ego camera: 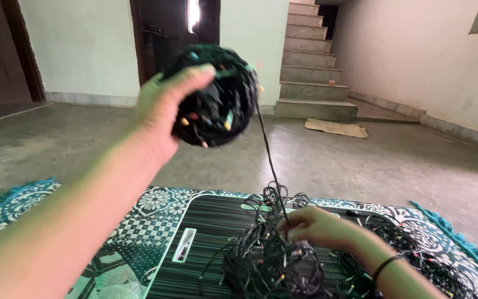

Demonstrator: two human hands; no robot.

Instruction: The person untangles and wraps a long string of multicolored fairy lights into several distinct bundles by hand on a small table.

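Here, a string of lights stretched between a loose heap and a wound ball.

Nearest, the right hand (315,226) rests low on the tangled heap of wire (275,266) lying on the patterned mat (139,221), its grip pinched on the single strand (269,160), apparently so the line feeds out of the knots without snagging. A dark bangle (385,264) circles that wrist. The strand rises taut to the ball of lights (219,94), which the left hand (164,108) holds up at arm's length, fingers clenched over its side; raised like that, the line stays clear of the heap. Beyond lie the bare concrete floor (360,160), a flattened piece of cardboard (337,128) and the stairs (311,66).
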